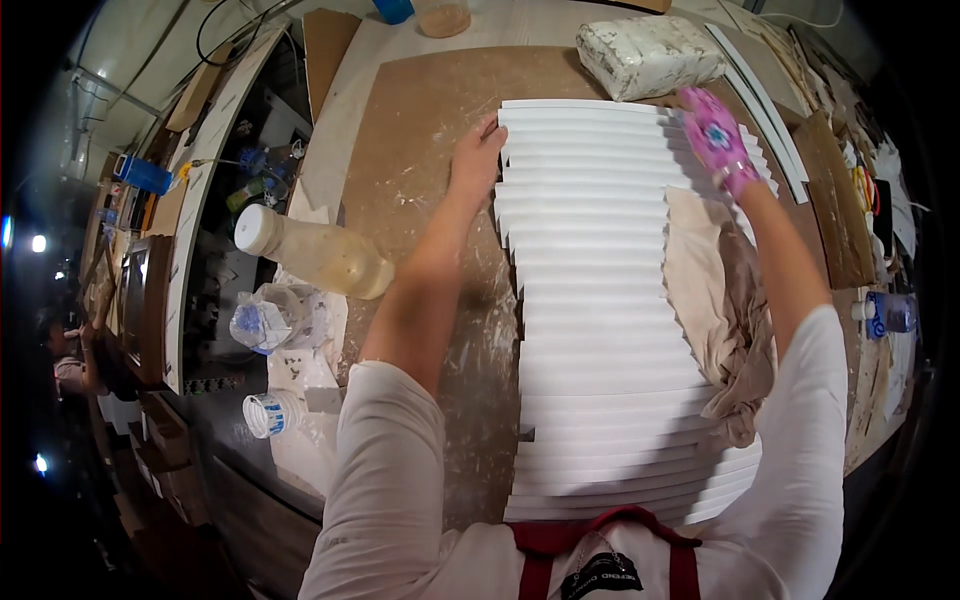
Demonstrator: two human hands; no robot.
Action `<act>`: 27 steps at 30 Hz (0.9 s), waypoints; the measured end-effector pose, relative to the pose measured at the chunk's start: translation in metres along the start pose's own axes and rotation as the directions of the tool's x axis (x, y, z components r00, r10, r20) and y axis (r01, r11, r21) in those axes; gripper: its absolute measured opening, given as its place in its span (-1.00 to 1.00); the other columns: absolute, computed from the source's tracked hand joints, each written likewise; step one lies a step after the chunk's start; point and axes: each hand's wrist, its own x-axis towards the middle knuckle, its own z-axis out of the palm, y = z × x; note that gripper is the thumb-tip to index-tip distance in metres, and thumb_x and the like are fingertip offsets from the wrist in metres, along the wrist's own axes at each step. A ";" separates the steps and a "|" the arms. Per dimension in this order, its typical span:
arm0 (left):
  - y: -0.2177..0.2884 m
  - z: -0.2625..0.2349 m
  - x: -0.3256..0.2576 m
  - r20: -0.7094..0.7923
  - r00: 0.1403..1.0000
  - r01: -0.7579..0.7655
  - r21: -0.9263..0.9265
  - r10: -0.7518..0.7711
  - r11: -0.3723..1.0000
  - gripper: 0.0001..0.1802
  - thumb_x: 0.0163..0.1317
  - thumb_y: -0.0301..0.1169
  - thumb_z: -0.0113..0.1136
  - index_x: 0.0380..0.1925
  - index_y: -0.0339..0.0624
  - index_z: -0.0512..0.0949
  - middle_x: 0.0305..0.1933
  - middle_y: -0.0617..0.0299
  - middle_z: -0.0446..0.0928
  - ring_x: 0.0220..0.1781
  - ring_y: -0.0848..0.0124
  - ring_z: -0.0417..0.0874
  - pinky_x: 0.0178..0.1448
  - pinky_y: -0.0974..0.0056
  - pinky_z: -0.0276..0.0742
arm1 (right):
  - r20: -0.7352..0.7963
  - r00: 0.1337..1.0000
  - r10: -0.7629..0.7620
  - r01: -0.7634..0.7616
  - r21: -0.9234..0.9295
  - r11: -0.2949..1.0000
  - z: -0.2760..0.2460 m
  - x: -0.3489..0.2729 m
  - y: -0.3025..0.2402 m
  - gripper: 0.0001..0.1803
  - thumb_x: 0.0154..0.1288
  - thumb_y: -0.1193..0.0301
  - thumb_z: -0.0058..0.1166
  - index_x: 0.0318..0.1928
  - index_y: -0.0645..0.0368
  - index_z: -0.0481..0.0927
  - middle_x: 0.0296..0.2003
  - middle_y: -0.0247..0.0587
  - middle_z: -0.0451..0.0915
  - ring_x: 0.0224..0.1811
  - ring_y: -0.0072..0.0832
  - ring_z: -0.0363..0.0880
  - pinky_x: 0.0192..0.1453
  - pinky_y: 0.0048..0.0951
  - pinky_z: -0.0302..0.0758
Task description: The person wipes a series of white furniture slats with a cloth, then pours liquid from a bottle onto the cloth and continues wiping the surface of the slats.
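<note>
The left hand [478, 152] curls fingers at the 11 o'clock corner of the white, narrow, wood-like slats [590, 290] upon a brown flat board [420, 140]; the right hand [710, 135], in a pink flowered glove [730, 165], is at 1 o'clock, its grip I cannot tell. Probably steadying; next move calls for even pressure.

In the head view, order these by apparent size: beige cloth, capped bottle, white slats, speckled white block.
Largest to smallest:
1. White slats
2. Beige cloth
3. Capped bottle and speckled white block: too alike to rank.

White slats [590, 290] partly out of sight under beige cloth [728, 320] (distant person [75, 372] blurry).
</note>
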 end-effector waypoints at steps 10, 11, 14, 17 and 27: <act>-0.008 -0.006 -0.004 -0.085 0.988 -0.115 0.134 0.127 0.984 -0.31 0.30 -0.43 0.10 0.36 -0.43 0.08 0.16 -0.12 0.49 0.14 0.25 0.55 0.20 0.30 0.43 | 0.470 0.840 0.270 -0.251 -0.104 0.962 0.044 0.062 -0.022 -0.42 0.37 -0.09 -0.26 0.01 0.11 0.55 0.02 -0.04 0.58 0.10 -0.10 0.52 0.16 -0.08 0.41; -0.009 -0.006 -0.006 -0.094 0.985 -0.124 0.182 0.143 0.976 -0.31 0.30 -0.43 0.09 0.36 -0.41 0.07 0.14 -0.10 0.50 0.11 0.24 0.56 0.18 0.30 0.44 | 0.470 0.836 0.282 -0.276 -0.084 0.957 0.042 0.060 -0.024 -0.43 0.36 -0.09 -0.23 0.05 0.10 0.52 0.05 -0.06 0.56 0.13 -0.10 0.50 0.20 -0.09 0.38; -0.003 -0.005 -0.008 -0.065 0.994 -0.077 0.211 0.093 0.975 -0.26 0.33 -0.36 0.07 0.40 -0.37 0.00 0.19 -0.04 0.48 0.18 0.31 0.47 0.27 0.33 0.33 | 0.621 0.731 0.282 -0.314 -0.060 0.948 0.022 0.066 -0.032 -0.43 0.35 -0.09 -0.19 0.08 0.09 0.50 0.06 -0.05 0.55 0.12 -0.08 0.50 0.22 -0.15 0.37; -0.008 -0.008 -0.004 -0.053 0.992 -0.102 0.229 0.117 0.968 -0.25 0.33 -0.36 0.09 0.40 -0.35 -0.02 0.19 -0.04 0.47 0.16 0.31 0.48 0.25 0.33 0.35 | 0.541 0.802 0.253 -0.328 0.045 0.944 0.030 0.058 -0.024 -0.43 0.33 -0.10 -0.15 0.06 0.10 0.51 0.02 -0.02 0.57 0.13 -0.10 0.50 0.23 -0.19 0.35; -0.008 -0.002 -0.008 -0.086 0.989 -0.100 0.187 0.117 0.977 -0.30 0.33 -0.45 0.08 0.39 -0.36 0.01 0.13 -0.02 0.46 0.06 0.27 0.54 0.12 0.27 0.47 | 0.506 0.818 0.272 -0.566 0.628 0.533 -0.002 0.014 -0.043 -0.52 0.26 0.10 0.15 0.07 0.13 0.55 -0.31 -0.38 0.54 -0.40 -0.65 0.45 -0.34 -0.57 0.45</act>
